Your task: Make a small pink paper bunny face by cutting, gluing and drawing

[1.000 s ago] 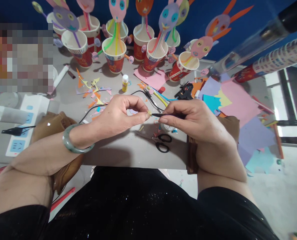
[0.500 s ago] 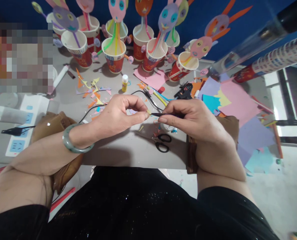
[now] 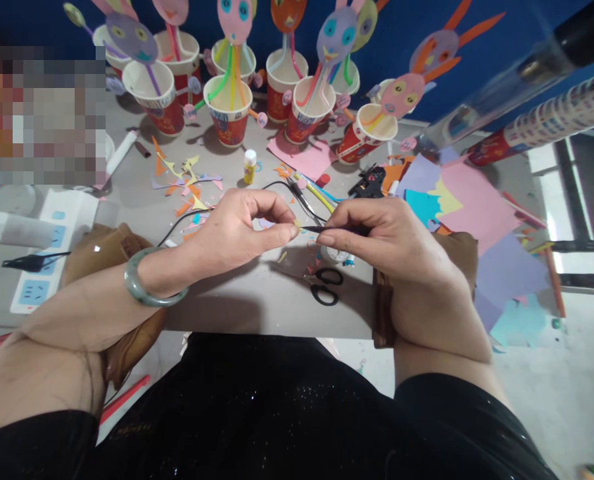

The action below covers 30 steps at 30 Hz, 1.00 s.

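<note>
Pinches, mid-frame, a tiny yellowish piece (image 3: 298, 225) in the left hand (image 3: 244, 230) and a slim black tool (image 3: 311, 229) in the right hand (image 3: 389, 233), aimed lengthwise leftward at that piece.

The left forearm (image 3: 81, 303) slants in from the lower left, reaching the left wrist (image 3: 159, 270), which is nearly straight in line with it. The left hand (image 3: 237, 230) points to the right, its back turned upward, thumb (image 3: 277, 238) and forefinger (image 3: 271, 203) arched into a loop and pinched together at the tips. The right forearm (image 3: 444, 327) rises from the lower right, and the right hand (image 3: 389, 233) bends inward to the left. Its fingers (image 3: 349, 212) curl above the straighter right thumb (image 3: 341, 243) in a pinch. The two hands face each other, fingertips near but apart.
</note>
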Motion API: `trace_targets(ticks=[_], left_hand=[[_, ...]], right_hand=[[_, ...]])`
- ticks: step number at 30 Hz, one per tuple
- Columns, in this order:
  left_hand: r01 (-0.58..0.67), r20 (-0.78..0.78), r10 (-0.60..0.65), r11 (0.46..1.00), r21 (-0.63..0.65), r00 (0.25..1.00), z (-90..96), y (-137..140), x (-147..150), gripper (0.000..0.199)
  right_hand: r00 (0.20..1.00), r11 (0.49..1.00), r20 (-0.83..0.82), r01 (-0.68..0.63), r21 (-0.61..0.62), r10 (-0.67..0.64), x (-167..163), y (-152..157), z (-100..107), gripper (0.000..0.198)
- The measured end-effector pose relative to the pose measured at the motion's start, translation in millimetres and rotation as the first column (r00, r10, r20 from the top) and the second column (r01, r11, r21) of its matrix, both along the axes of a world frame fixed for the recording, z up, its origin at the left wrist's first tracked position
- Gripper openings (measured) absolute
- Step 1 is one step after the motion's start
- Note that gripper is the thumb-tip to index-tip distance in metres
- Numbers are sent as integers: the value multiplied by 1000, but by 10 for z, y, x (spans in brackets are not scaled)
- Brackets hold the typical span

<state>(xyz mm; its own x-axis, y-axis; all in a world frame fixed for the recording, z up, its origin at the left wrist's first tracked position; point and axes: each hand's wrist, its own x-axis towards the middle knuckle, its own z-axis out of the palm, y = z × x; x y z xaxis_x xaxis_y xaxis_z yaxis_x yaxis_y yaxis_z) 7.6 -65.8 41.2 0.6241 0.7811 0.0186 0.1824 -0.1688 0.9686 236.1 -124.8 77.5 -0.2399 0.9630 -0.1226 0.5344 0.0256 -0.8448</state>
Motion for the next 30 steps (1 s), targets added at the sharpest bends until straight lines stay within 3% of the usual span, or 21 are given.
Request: trace_targets(ticks=[5,14,23,30], left_hand=[[5,45,-2,999,-54,999,33,-4,13,8],[-18,79,33,983,-183,996,124,-33,40,9],[-2,87,16,988,-151,996,31,-37,44,10],[-12,75,25,986,-168,997,8,-39,55,9]], right_hand=[[991,998,-118,68,-3,-67,38,-6,-21,44],[938,990,-329,131,48,-108,-148,8,-264,32],[914,987,-384,154,36,-128,-260,22,-323,22],[903,988,-403,153,-17,-147,-265,28,-338,24]])
